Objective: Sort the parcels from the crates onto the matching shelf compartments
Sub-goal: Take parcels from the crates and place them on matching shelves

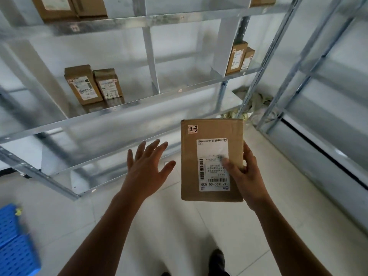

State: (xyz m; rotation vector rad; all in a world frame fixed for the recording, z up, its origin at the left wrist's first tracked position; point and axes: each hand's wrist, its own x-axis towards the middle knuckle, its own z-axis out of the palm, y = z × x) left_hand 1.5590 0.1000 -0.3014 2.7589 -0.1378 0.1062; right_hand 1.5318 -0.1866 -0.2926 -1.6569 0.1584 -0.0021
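Observation:
My right hand (246,172) grips a flat brown cardboard parcel (211,134) by its right edge, thumb on the white shipping label. A small tag at the parcel's top left reads "2-3". The parcel is held in the air in front of the metal shelf (111,118). My left hand (146,168) hovers to the left of the parcel with fingers spread, touching nothing. Two brown parcels (91,85) stand in the left compartment of the middle shelf level, and two more parcels (240,57) stand in the right compartment. The middle compartment between them holds nothing.
Further boxes (69,6) sit on the top shelf level at the left. A blue perforated crate (14,242) lies on the tiled floor at the lower left. A second metal rack (310,80) stands at the right, with crumpled paper (256,104) on the floor behind.

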